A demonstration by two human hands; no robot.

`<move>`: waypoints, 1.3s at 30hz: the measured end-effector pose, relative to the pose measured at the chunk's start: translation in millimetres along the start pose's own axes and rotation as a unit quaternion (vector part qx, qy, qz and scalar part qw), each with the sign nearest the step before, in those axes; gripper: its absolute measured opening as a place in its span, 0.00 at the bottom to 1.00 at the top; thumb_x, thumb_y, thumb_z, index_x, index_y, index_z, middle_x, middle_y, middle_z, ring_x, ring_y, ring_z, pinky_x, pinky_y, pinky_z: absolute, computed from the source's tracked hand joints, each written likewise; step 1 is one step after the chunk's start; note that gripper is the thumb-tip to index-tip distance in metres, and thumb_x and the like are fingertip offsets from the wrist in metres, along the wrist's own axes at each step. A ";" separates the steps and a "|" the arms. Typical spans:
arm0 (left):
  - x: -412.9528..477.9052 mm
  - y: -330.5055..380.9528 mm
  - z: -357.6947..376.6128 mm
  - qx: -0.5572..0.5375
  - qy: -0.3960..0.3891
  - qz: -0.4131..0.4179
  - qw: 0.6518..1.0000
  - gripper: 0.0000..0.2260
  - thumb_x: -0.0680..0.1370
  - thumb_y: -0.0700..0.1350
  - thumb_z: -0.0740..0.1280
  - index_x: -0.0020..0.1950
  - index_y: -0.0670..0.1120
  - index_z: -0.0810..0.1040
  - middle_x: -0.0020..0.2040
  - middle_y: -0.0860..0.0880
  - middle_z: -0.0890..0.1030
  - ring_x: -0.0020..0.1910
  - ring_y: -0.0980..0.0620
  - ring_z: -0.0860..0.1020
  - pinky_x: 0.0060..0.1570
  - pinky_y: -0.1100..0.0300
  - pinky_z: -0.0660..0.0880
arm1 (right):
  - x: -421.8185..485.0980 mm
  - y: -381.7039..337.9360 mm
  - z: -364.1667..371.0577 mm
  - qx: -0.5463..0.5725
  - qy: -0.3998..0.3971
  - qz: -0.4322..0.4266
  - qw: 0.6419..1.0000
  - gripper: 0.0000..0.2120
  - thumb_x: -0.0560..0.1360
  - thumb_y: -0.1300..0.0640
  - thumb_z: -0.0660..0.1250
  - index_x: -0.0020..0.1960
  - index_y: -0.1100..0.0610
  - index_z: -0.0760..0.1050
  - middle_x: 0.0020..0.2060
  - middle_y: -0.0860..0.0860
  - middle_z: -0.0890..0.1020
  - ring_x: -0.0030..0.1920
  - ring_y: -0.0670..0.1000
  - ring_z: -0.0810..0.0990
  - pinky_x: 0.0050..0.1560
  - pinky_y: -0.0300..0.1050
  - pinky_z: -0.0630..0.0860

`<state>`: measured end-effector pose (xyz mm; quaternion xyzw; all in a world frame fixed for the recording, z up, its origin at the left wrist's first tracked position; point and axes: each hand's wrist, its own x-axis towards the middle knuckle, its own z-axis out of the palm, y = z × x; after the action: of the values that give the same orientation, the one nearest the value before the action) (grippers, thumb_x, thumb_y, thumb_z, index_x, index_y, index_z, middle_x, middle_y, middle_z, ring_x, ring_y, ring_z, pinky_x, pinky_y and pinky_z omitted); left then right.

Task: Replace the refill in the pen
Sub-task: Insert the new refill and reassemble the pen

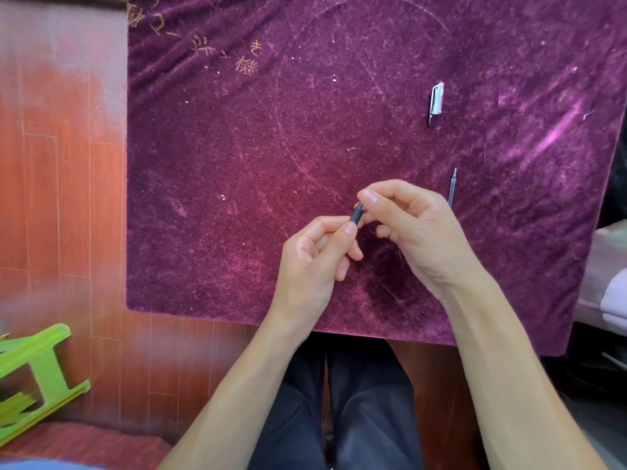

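My left hand [317, 256] grips the dark pen barrel [356, 216], most of which is hidden inside the fist. My right hand [412, 222] pinches the pen's tip end [368, 189] between thumb and forefinger, just above the barrel's grip section. Both hands hover over the purple velvet cloth [237, 184]. A thin clear refill [452, 186] lies on the cloth just right of my right hand, its lower part hidden behind that hand. The clear pen cap [436, 99] with its clip lies farther up on the cloth.
The cloth covers a small table above my dark trousers [356, 401]. Red-brown wood floor [61, 198] lies to the left, with a green plastic stool [34, 378] tipped over at lower left. Pale fabric [614, 293] sits past the cloth's right edge.
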<state>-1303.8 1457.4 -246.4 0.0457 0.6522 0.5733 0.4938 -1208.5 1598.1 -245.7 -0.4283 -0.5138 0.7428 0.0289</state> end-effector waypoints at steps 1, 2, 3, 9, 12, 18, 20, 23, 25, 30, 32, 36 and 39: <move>-0.6 -0.3 0.7 -0.003 0.002 -0.001 1.000 0.09 0.82 0.47 0.67 0.54 0.45 0.84 0.35 0.49 0.82 0.27 0.58 0.71 0.32 0.68 0.70 | -0.2 1.3 1.2 0.003 0.005 0.002 1.000 0.08 0.78 0.43 0.73 0.50 0.45 0.87 0.44 0.45 0.89 0.47 0.43 0.86 0.50 0.46 0.75; -1.3 -0.3 1.3 -0.007 0.004 -0.002 1.000 0.08 0.82 0.47 0.67 0.54 0.45 0.84 0.35 0.49 0.82 0.27 0.58 0.71 0.31 0.68 0.70 | -0.5 2.0 2.2 0.006 0.009 0.005 1.000 0.08 0.78 0.42 0.73 0.51 0.45 0.87 0.45 0.45 0.89 0.47 0.43 0.86 0.51 0.46 0.75; -2.0 -0.3 2.2 -0.013 0.005 -0.003 1.000 0.08 0.82 0.47 0.67 0.53 0.46 0.84 0.35 0.49 0.82 0.27 0.59 0.71 0.31 0.68 0.70 | -1.0 2.4 2.8 0.011 0.011 0.008 1.000 0.09 0.79 0.42 0.72 0.52 0.45 0.88 0.46 0.45 0.89 0.48 0.43 0.86 0.51 0.46 0.75; -4.6 -1.0 6.4 -0.029 0.013 -0.010 0.999 0.10 0.82 0.46 0.66 0.55 0.42 0.83 0.36 0.48 0.81 0.27 0.58 0.71 0.31 0.68 0.70 | -3.7 3.3 3.2 0.032 0.022 0.011 0.999 0.08 0.83 0.49 0.70 0.54 0.45 0.89 0.46 0.45 0.89 0.48 0.41 0.85 0.52 0.46 0.74; -5.1 -0.9 7.1 -0.021 0.016 -0.010 1.000 0.09 0.83 0.45 0.66 0.54 0.42 0.83 0.36 0.48 0.81 0.28 0.58 0.71 0.32 0.68 0.70 | -4.2 4.0 5.6 0.025 0.032 0.010 0.999 0.07 0.82 0.49 0.71 0.52 0.45 0.89 0.42 0.45 0.88 0.47 0.40 0.85 0.51 0.45 0.74; -7.4 0.4 7.5 -0.019 0.011 -0.009 1.000 0.09 0.83 0.44 0.66 0.54 0.40 0.83 0.35 0.48 0.81 0.27 0.58 0.71 0.31 0.68 0.70 | -6.6 2.8 4.5 0.041 0.026 0.009 0.999 0.08 0.82 0.47 0.70 0.53 0.44 0.89 0.46 0.44 0.88 0.46 0.40 0.85 0.50 0.45 0.75; -7.5 1.5 7.9 -0.021 0.009 -0.009 1.000 0.08 0.83 0.44 0.66 0.53 0.41 0.83 0.36 0.48 0.81 0.28 0.57 0.71 0.31 0.68 0.70 | -7.8 1.9 3.0 0.048 0.011 0.014 0.999 0.10 0.83 0.48 0.68 0.55 0.43 0.89 0.49 0.45 0.89 0.49 0.42 0.85 0.52 0.45 0.75; -7.0 2.2 7.7 -0.014 0.004 -0.007 1.000 0.08 0.83 0.45 0.66 0.52 0.43 0.83 0.35 0.49 0.81 0.28 0.58 0.71 0.31 0.68 0.70 | -8.2 2.2 2.2 0.039 0.015 0.011 0.999 0.08 0.83 0.50 0.70 0.53 0.44 0.89 0.45 0.45 0.89 0.48 0.40 0.84 0.51 0.45 0.74; -6.5 2.0 7.7 -0.011 0.002 -0.007 1.000 0.08 0.82 0.46 0.67 0.51 0.44 0.83 0.35 0.49 0.81 0.28 0.58 0.71 0.32 0.68 0.70 | -7.1 2.7 3.3 0.038 0.024 0.007 0.999 0.06 0.81 0.48 0.73 0.49 0.45 0.89 0.42 0.43 0.88 0.46 0.39 0.84 0.50 0.45 0.74; -5.2 1.8 8.5 -0.022 -0.002 -0.007 1.000 0.08 0.82 0.47 0.67 0.53 0.46 0.84 0.36 0.48 0.81 0.28 0.58 0.72 0.32 0.68 0.71 | -4.7 1.6 4.4 0.047 0.008 0.016 0.999 0.08 0.80 0.44 0.72 0.53 0.44 0.88 0.46 0.44 0.88 0.47 0.40 0.84 0.51 0.44 0.75; -4.5 2.3 8.5 -0.027 -0.005 -0.005 1.000 0.08 0.82 0.47 0.67 0.52 0.46 0.84 0.36 0.48 0.81 0.29 0.57 0.72 0.33 0.68 0.71 | -5.2 1.1 3.2 0.055 -0.002 0.018 0.998 0.10 0.83 0.47 0.69 0.56 0.43 0.89 0.49 0.46 0.89 0.50 0.41 0.85 0.52 0.45 0.75; -3.6 3.2 7.5 -0.035 -0.013 -0.008 0.999 0.07 0.82 0.47 0.68 0.52 0.48 0.84 0.36 0.49 0.81 0.29 0.57 0.72 0.32 0.68 0.71 | -5.5 -0.4 2.2 0.054 0.013 0.011 0.998 0.08 0.83 0.50 0.71 0.52 0.45 0.90 0.45 0.46 0.88 0.49 0.43 0.83 0.53 0.48 0.74; -2.9 3.4 7.0 -0.033 -0.014 -0.009 0.999 0.06 0.82 0.47 0.68 0.52 0.47 0.84 0.37 0.49 0.82 0.29 0.57 0.72 0.33 0.68 0.71 | -4.1 -1.0 4.2 0.054 0.032 0.005 0.998 0.06 0.80 0.51 0.74 0.47 0.47 0.89 0.39 0.44 0.86 0.45 0.41 0.82 0.51 0.47 0.74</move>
<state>-1299.1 1461.7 -241.0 0.0312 0.6265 0.5892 0.5093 -1209.1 1593.4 -242.0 -0.4526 -0.4696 0.7553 0.0643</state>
